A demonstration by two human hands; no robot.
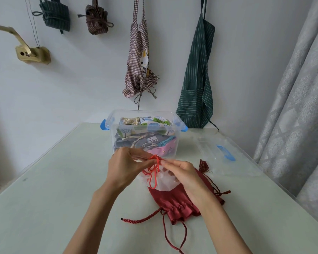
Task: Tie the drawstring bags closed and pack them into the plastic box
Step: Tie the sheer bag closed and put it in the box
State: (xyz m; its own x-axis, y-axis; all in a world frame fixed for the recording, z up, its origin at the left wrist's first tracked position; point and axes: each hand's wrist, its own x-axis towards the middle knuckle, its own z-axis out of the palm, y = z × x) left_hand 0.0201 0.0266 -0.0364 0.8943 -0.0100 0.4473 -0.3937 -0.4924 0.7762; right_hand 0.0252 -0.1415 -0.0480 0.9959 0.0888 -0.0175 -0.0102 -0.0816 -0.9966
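At frame centre, the red cord [153, 166] of a white bag [162, 181] is pinched by both hands: left hand [124, 168], right hand [184, 174], fingers closed on it. Knot should be pulled snug w/ even tension, close to bag mouth. Box [142, 132] is just behind; a red bag [174, 202] lies under, on the surface [53, 180].

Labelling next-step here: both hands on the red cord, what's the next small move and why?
Probably pull the ends apart to cinch the knot: the left hand and right hand pinch the thin red cord, which hangs loosely looped over the sheer white drawstring bag, outside the clear plastic box.
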